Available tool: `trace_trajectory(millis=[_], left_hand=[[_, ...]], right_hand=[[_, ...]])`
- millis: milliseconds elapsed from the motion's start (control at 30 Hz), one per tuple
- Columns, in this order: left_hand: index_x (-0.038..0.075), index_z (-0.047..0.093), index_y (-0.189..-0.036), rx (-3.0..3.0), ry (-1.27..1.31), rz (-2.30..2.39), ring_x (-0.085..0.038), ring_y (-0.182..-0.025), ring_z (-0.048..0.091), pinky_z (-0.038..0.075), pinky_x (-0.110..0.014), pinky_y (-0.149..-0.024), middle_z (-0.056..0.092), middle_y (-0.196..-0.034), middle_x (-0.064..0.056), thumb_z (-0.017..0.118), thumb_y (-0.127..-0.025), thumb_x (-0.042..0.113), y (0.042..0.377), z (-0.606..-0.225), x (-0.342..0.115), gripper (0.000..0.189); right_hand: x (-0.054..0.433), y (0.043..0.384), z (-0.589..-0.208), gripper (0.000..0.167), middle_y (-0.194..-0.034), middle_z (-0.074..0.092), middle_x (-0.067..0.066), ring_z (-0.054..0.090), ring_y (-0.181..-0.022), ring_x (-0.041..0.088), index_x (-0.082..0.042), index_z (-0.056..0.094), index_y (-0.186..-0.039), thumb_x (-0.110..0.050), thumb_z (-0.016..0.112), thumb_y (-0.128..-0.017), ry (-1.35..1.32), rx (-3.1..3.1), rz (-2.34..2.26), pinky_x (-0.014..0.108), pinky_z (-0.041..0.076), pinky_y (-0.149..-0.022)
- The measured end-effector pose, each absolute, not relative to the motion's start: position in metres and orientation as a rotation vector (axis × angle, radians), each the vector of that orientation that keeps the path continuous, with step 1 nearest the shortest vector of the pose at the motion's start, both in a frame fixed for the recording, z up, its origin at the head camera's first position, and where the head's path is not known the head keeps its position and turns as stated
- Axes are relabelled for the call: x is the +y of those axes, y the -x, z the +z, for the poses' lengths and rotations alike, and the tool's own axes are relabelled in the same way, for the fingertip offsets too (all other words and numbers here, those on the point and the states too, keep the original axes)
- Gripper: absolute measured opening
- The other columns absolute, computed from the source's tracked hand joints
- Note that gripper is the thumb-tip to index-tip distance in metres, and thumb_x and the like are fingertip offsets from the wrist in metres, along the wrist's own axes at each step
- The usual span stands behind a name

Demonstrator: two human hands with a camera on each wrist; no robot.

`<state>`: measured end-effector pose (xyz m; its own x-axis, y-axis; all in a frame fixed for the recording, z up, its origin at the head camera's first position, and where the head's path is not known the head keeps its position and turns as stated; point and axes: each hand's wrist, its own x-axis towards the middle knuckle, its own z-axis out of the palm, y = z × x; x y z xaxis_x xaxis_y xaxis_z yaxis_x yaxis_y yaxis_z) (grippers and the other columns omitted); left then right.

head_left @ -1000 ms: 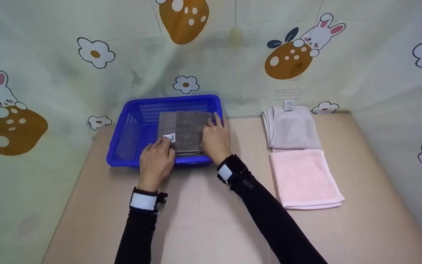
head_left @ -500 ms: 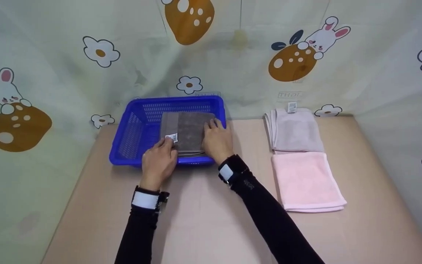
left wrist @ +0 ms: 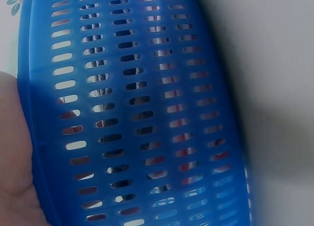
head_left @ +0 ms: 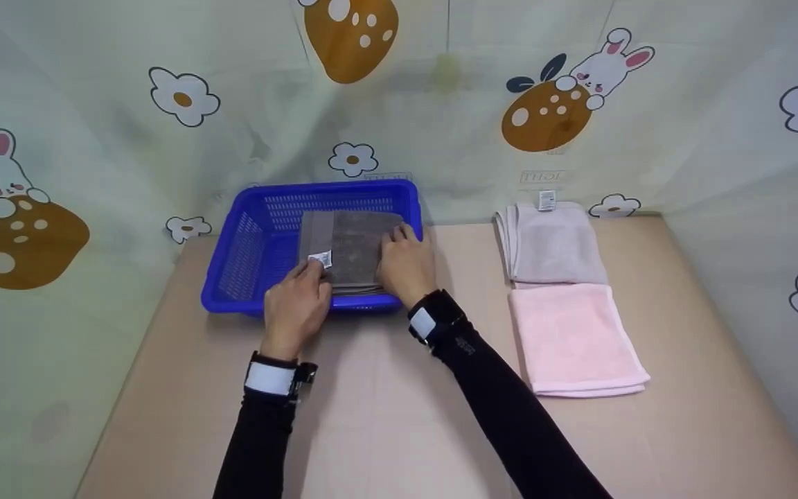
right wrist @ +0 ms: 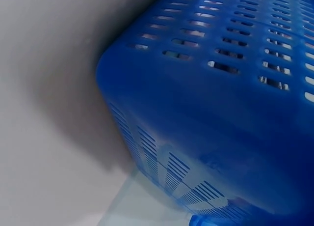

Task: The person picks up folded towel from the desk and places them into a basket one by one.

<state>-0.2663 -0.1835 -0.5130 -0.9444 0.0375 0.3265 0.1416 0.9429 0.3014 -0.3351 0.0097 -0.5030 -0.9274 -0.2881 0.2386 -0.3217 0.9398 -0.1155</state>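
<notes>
A folded grey-brown towel (head_left: 357, 239) with a white tag (head_left: 321, 258) lies in the right part of the blue basket (head_left: 236, 256). My left hand (head_left: 295, 305) reaches over the front rim and grips the towel's front left corner, fingertips at the tag. At the towel's right edge my right hand (head_left: 407, 269) holds the side with bent fingers, its thumb hidden. The left wrist view has part of the left hand (left wrist: 14, 157) beside the slotted basket wall (left wrist: 113, 88). Only the basket's outer corner (right wrist: 196, 108) fills the right wrist view, without the hand.
To the right on the table (head_left: 385, 416) lie a folded light grey towel (head_left: 558, 242) with a tag and, in front of it, a folded pink towel (head_left: 579, 339). A printed curtain (head_left: 440, 125) stands behind the basket and along both sides.
My right hand's fingers, stretched toward the back along the towel's edge a second ago, have drawn forward and bent. The left hand stays at the front corner, and the basket has not moved.
</notes>
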Motion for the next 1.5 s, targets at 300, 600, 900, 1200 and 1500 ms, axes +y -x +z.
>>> trace_trajectory(millis=[300,600,900,1200,1500], left_hand=[[0.003,0.062,-0.109,-2.767,0.129,-0.469,-0.041,-0.118,0.067,0.055,-0.065,-0.079,0.07,-0.132,-0.017,0.049,-0.096,0.022,0.267,-0.514,-0.182,0.026],[0.004,0.062,-0.105,-2.753,0.105,-0.479,-0.04,-0.123,0.065,0.055,-0.066,-0.084,0.072,-0.13,-0.013,0.048,-0.098,0.022,0.267,-0.518,-0.183,0.023],[0.005,0.061,-0.104,-2.741,0.101,-0.472,-0.04,-0.121,0.066,0.054,-0.067,-0.083,0.072,-0.129,-0.013,0.047,-0.1,0.023,0.268,-0.518,-0.182,0.024],[0.003,0.063,-0.11,-2.735,0.123,-0.472,-0.04,-0.122,0.065,0.054,-0.067,-0.084,0.072,-0.129,-0.013,0.045,-0.1,0.023,0.267,-0.521,-0.184,0.029],[0.002,0.063,-0.108,-2.728,0.129,-0.472,-0.041,-0.122,0.065,0.054,-0.067,-0.084,0.071,-0.13,-0.015,0.046,-0.1,0.023,0.268,-0.519,-0.181,0.028]], right_hand=[[0.012,0.335,-0.503,0.042,-0.142,0.064,0.013,0.053,-0.139,0.031,-0.005,0.067,-0.135,-0.018,0.057,-0.096,-0.451,-2.87,0.286,0.055,0.033,-0.12],[0.012,0.334,-0.503,0.041,-0.143,0.064,0.013,0.054,-0.138,0.031,-0.008,0.069,-0.134,-0.017,0.063,-0.094,-0.431,-2.822,0.417,0.055,0.036,-0.119],[0.022,0.332,-0.505,0.036,-0.138,0.066,0.01,0.055,-0.134,0.031,-0.011,0.069,-0.133,-0.019,0.062,-0.098,-0.42,-2.704,0.688,0.048,0.036,-0.119],[0.077,0.318,-0.486,0.055,-0.15,0.056,0.013,0.051,-0.139,0.034,-0.015,0.051,-0.152,-0.037,0.061,-0.103,-0.449,-2.757,0.833,0.052,0.037,-0.118],[0.201,0.3,-0.477,0.058,-0.151,0.047,0.022,0.054,-0.13,0.043,-0.01,0.051,-0.15,-0.029,0.069,-0.097,-0.195,-2.751,0.995,0.062,0.047,-0.104]])
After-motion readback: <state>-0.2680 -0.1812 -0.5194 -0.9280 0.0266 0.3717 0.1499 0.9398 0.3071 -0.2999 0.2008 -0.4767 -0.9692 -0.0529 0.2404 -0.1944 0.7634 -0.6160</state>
